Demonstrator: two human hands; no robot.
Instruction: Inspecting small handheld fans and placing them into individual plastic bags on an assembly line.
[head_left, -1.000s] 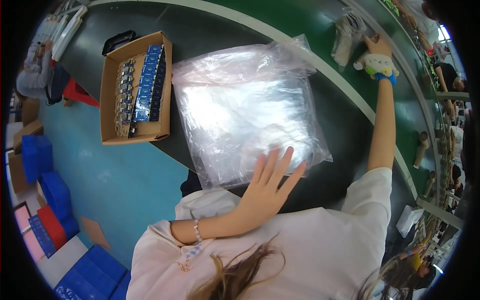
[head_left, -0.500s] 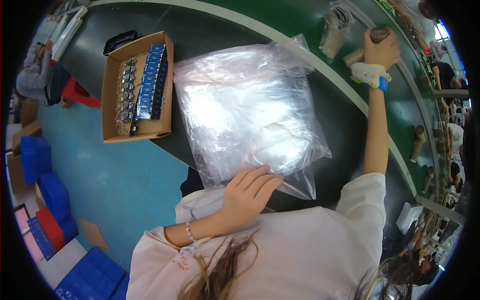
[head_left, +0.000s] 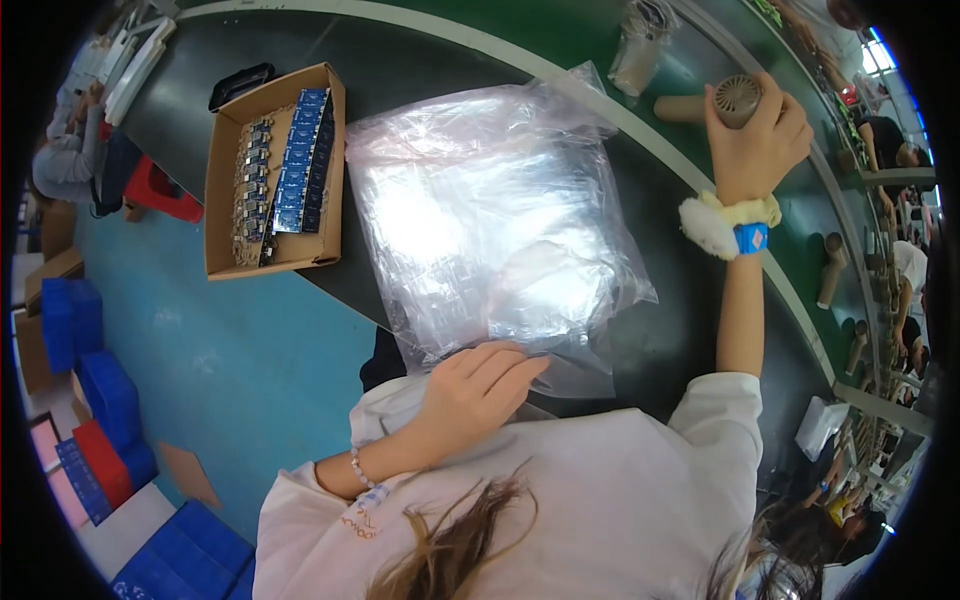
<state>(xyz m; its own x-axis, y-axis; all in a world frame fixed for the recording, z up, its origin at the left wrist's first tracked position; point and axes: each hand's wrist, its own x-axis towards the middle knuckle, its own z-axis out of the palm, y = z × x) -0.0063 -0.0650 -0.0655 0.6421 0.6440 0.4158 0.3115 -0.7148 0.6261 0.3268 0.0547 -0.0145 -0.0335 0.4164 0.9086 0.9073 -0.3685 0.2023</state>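
A brown handheld fan (head_left: 737, 100) with a round slotted grille is in my right hand (head_left: 765, 145), whose fingers curl around its head over the green conveyor at the right. Just left of that hand lies a brown cylinder (head_left: 678, 108); whether it is this fan's handle or another fan, I cannot tell. A stack of clear plastic bags (head_left: 480, 220) covers the middle of the dark worktable. My left hand (head_left: 475, 395) rests on the stack's near edge, fingers stretched out and close together, thumb hidden.
An open cardboard box (head_left: 225, 260) with blue printed cartons (head_left: 300, 165) and small parts stands at the left, beside a black tray (head_left: 240, 85). A bagged item (head_left: 642, 50) and more brown fans (head_left: 831, 270) lie on the conveyor (head_left: 800, 225). Blue bins (head_left: 185, 555) sit on the floor.
My right hand has come nearer and slightly left with the fan, turning its grille more toward me. My left hand has slid a little left. The bagged item on the conveyor has moved farther away and left.
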